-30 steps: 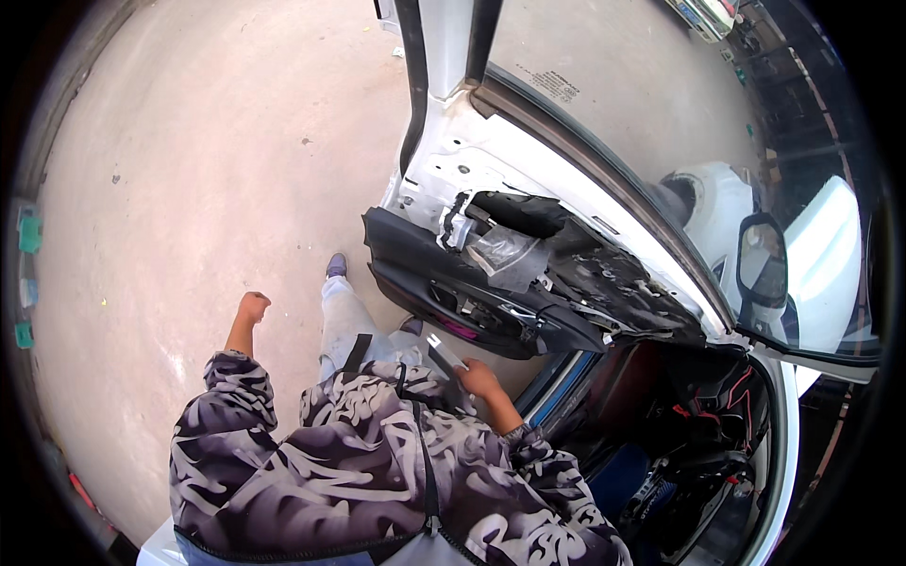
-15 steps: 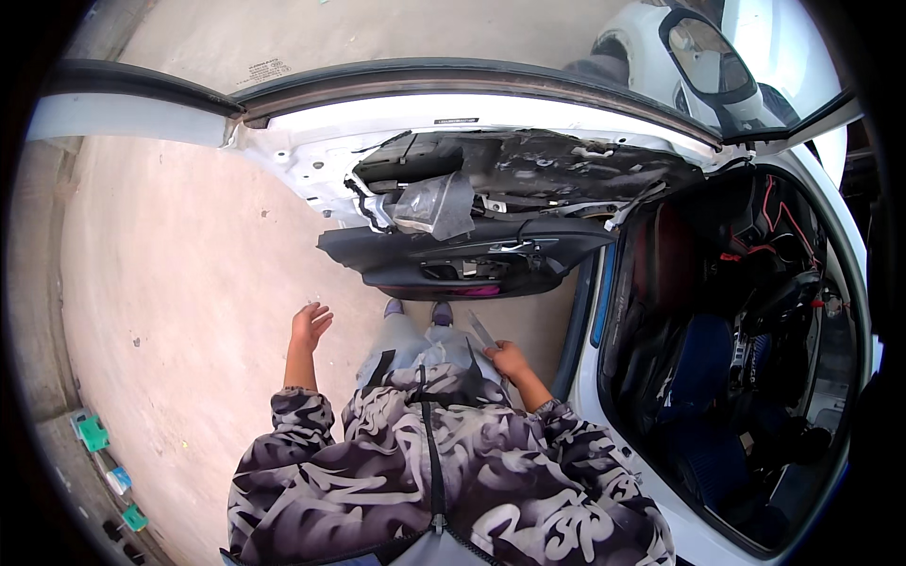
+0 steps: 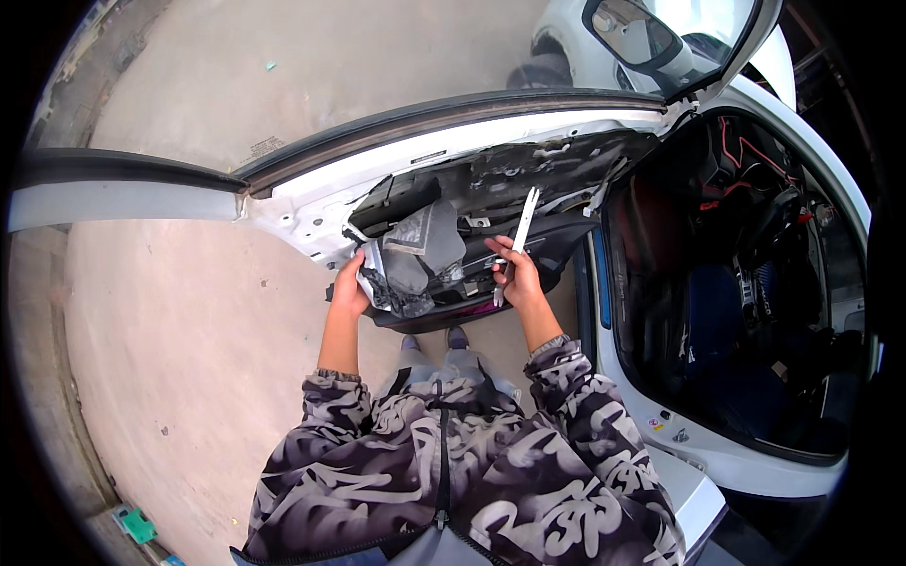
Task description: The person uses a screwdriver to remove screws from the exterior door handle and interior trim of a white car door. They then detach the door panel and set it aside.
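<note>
My left hand (image 3: 349,288) is closed on the edge of a crumpled grey and silver insulation sheet (image 3: 407,274), peeled from the inner side of an open white car door (image 3: 300,208). The sheet hangs over the black door trim panel (image 3: 559,243), which stands apart from the door's metal. In my right hand (image 3: 519,281) is a flat silver pry tool (image 3: 526,219) with a forked end, pointing up and away from me. Some of the right fingers are spread while the others wrap round the tool. Dark lining (image 3: 500,170) covers much of the door behind.
To the right lies the car's interior with a dark blue seat (image 3: 713,302), beyond the white door sill (image 3: 623,387). The door's window frame (image 3: 453,118) crosses in front, with a side mirror (image 3: 632,33) at far right. Green objects (image 3: 138,525) stand at the lower left.
My left hand has moved from open air to the insulation sheet and taken hold of it, pulling it outward. My right hand has risen with the pry tool to the trim panel.
</note>
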Action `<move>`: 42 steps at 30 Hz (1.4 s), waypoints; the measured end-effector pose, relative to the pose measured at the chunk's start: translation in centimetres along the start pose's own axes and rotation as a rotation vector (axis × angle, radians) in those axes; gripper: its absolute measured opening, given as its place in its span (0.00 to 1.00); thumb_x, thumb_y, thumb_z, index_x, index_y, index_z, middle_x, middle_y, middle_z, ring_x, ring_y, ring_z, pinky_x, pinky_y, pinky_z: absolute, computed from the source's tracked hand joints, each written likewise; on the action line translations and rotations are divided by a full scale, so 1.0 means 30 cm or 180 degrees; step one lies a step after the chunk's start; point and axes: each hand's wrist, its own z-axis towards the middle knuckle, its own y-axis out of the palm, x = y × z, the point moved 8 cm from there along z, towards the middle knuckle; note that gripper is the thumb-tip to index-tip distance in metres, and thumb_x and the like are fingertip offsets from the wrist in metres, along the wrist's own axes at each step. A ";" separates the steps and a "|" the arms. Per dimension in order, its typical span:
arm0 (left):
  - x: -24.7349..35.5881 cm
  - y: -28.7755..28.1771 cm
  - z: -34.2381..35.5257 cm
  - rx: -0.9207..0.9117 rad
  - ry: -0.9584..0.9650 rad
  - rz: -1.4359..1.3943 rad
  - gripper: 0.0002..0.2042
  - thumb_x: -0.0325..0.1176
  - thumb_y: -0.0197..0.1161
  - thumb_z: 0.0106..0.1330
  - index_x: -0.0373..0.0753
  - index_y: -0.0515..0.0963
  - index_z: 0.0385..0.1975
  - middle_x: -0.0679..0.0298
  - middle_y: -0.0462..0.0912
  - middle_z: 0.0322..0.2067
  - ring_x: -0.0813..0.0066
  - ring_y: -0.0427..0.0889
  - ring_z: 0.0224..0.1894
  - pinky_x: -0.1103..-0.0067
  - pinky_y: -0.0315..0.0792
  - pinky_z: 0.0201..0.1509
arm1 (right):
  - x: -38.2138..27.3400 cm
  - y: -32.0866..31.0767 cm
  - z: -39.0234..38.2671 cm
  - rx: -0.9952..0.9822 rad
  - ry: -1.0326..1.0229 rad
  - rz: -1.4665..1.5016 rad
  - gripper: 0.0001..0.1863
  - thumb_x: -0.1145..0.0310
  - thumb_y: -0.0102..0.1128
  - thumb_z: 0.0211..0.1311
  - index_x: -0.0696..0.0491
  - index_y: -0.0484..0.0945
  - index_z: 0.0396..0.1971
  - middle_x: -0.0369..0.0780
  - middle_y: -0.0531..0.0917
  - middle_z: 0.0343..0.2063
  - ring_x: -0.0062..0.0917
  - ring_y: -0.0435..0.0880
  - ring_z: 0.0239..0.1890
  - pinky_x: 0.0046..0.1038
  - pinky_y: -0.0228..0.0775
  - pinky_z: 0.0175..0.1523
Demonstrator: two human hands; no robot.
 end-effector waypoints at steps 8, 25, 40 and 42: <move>0.097 0.051 -0.032 0.0083 0.0211 0.0133 0.13 0.28 0.56 0.61 0.31 0.70 0.44 0.59 0.76 0.39 0.68 0.77 0.41 0.70 0.72 0.47 | 0.091 0.292 0.043 -0.0519 0.0428 -0.0112 0.25 0.68 0.56 0.60 0.39 0.64 0.58 0.28 0.60 0.18 0.14 0.61 0.15 0.15 0.49 0.16; 0.028 0.002 -0.165 -0.0097 -0.0224 0.0504 0.12 0.32 0.57 0.62 0.36 0.70 0.43 0.63 0.79 0.36 0.73 0.79 0.37 0.74 0.74 0.42 | 0.182 0.183 0.026 -0.0266 0.0999 -0.0114 0.13 0.70 0.65 0.53 0.49 0.65 0.27 0.28 0.62 0.15 0.10 0.54 0.10 0.15 0.41 0.12; 0.153 0.156 -0.091 -0.0251 0.0798 -0.1372 0.07 0.28 0.55 0.61 0.33 0.72 0.37 0.57 0.74 0.39 0.65 0.71 0.48 0.71 0.67 0.58 | 0.223 0.312 0.083 -0.0453 0.1020 0.2129 0.08 0.60 0.53 0.60 0.48 0.74 0.27 0.30 0.76 0.19 0.12 0.57 0.08 0.14 0.46 0.11; 0.168 0.182 -0.100 -0.0295 0.0570 -0.1662 0.07 0.28 0.54 0.62 0.31 0.72 0.37 0.57 0.74 0.38 0.65 0.71 0.49 0.71 0.68 0.56 | 0.332 0.260 0.104 -0.0473 0.1448 0.1979 0.12 0.56 0.49 0.61 0.47 0.75 0.37 0.34 0.78 0.25 0.13 0.58 0.11 0.14 0.48 0.13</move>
